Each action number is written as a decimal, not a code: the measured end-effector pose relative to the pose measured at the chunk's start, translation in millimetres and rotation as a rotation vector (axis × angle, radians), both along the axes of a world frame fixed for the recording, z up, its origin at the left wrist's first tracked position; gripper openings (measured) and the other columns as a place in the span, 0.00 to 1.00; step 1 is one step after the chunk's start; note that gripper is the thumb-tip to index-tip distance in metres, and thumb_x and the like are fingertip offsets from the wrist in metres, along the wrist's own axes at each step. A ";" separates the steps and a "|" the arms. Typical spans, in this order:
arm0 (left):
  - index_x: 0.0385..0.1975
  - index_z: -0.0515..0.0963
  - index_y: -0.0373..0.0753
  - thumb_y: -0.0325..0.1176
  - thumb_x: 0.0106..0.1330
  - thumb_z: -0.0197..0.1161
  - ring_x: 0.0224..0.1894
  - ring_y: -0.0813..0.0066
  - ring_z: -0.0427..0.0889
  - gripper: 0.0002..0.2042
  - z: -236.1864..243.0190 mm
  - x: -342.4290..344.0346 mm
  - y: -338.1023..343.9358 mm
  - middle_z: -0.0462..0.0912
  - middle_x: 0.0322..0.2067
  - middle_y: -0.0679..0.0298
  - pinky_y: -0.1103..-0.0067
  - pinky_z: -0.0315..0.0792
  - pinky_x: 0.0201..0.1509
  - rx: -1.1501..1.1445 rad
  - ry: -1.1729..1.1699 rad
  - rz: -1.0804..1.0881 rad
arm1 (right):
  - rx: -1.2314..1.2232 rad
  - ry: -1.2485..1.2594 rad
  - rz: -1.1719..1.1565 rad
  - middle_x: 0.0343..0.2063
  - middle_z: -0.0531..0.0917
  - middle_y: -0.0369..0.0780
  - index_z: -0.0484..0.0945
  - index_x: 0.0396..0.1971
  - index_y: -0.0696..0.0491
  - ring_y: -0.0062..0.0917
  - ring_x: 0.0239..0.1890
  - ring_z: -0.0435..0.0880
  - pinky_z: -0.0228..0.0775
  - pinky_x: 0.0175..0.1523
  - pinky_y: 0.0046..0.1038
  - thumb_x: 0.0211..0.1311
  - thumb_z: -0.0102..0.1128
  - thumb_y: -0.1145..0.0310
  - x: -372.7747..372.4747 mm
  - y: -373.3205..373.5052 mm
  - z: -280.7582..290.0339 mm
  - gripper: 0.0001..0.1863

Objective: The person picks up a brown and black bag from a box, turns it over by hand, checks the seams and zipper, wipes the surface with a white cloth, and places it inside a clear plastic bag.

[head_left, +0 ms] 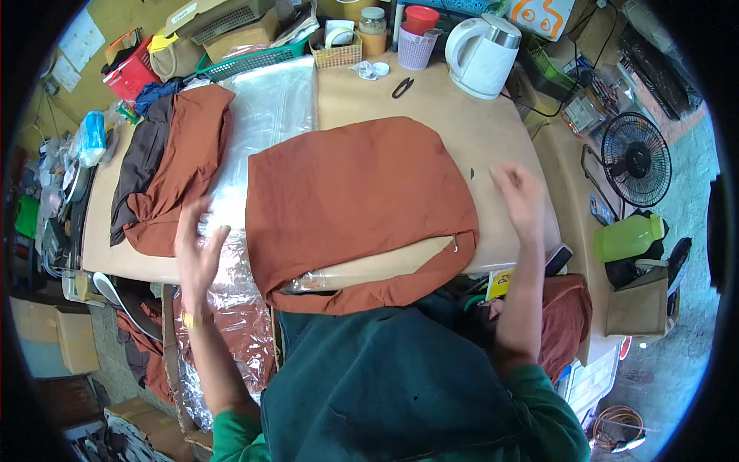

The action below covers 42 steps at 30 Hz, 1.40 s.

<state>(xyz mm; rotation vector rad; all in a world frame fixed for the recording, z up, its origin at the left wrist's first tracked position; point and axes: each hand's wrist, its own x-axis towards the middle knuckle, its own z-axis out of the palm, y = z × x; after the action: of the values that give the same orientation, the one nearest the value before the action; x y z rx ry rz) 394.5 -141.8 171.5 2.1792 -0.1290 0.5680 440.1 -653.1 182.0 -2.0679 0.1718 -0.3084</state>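
Note:
A rust-brown garment (358, 200) lies spread flat on the beige table (493, 138), its lower edge hanging over the near side with a small zipper pull showing. My left hand (198, 242) hovers open, fingers spread, just left of the garment over a sheet of clear plastic (265, 115). My right hand (522, 199) is open too, raised above the table just past the garment's right edge. Neither hand holds anything.
A pile of brown and dark garments (173, 165) sits at the table's left. At the back are black scissors (402, 87), a white kettle (483, 54), baskets, jars and cups. A black fan (635, 158) and green bottle (627, 237) stand at the right.

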 end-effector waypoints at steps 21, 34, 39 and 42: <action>0.22 0.73 0.37 0.34 0.67 0.67 0.28 0.91 0.62 0.14 27.5 115.1 -23.9 0.71 0.24 0.79 0.87 0.58 0.31 -0.378 -0.010 -0.070 | 0.407 -0.065 0.483 0.26 0.80 0.31 0.78 0.27 0.55 0.11 0.30 0.77 0.69 0.37 0.17 0.58 0.68 0.77 110.8 64.3 21.6 0.06; 0.36 0.83 0.41 0.41 0.57 0.72 0.39 0.59 0.82 0.13 60.9 4.0 -79.1 0.84 0.31 0.60 0.61 0.62 0.65 0.460 0.204 -0.649 | -0.296 0.042 0.915 0.30 0.81 0.43 0.80 0.30 0.56 0.34 0.35 0.82 0.73 0.45 0.35 0.57 0.69 0.61 21.9 84.7 44.9 0.13; 0.30 0.83 0.42 0.42 0.56 0.71 0.39 0.66 0.84 0.11 4.3 -19.0 -60.8 0.83 0.28 0.64 0.55 0.55 0.71 0.662 0.084 -0.491 | -0.693 -0.390 0.996 0.26 0.80 0.38 0.81 0.29 0.53 0.30 0.34 0.81 0.60 0.64 0.42 0.58 0.66 0.64 -40.8 66.6 -16.6 0.08; 0.26 0.82 0.42 0.38 0.61 0.68 0.32 0.67 0.83 0.08 -17.9 -9.1 -39.0 0.81 0.22 0.66 0.56 0.53 0.72 0.513 0.160 -0.427 | -0.591 -0.344 0.805 0.23 0.80 0.35 0.79 0.28 0.53 0.27 0.31 0.81 0.58 0.63 0.39 0.62 0.61 0.71 -29.3 36.9 -46.8 0.04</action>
<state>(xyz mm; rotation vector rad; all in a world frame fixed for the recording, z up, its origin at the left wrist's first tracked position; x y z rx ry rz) 385.3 -180.8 153.6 2.5694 -0.6991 0.1182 410.8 -616.2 135.2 -2.4088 -1.0469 -0.2150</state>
